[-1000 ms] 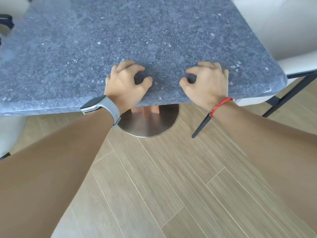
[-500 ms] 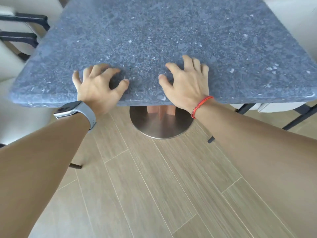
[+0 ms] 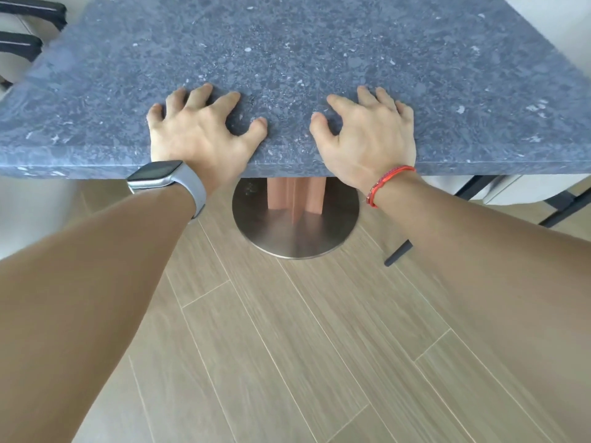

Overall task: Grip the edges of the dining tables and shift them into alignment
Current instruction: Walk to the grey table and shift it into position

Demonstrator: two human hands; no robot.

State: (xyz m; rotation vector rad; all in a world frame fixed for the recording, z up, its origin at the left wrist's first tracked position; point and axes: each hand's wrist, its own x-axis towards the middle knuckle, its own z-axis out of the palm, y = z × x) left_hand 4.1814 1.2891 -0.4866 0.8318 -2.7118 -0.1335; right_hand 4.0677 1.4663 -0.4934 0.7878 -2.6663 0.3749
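Note:
A dining table (image 3: 287,43) with a dark grey speckled stone top fills the upper half of the view, its near edge running level across the frame. My left hand (image 3: 198,132), with a grey watch on the wrist, lies on the top at that edge, fingers clawed and spread, the heel of the palm over the rim. My right hand (image 3: 367,135), with a red cord on the wrist, presses down the same way a short gap to the right. Under the edge between my hands stand the copper-coloured column (image 3: 295,196) and the round steel base (image 3: 294,231).
A pale chair with black armrests (image 3: 22,46) stands at the table's far left corner. Another pale seat (image 3: 32,212) sits low on the left. On the right, a white chair (image 3: 511,190) with black legs (image 3: 398,252) is tucked under the edge. The floor is wood-look planks.
The table's near edge has swung from slanted to level across the view. My hands have stayed on the top, moved further apart, and their fingers have stretched out.

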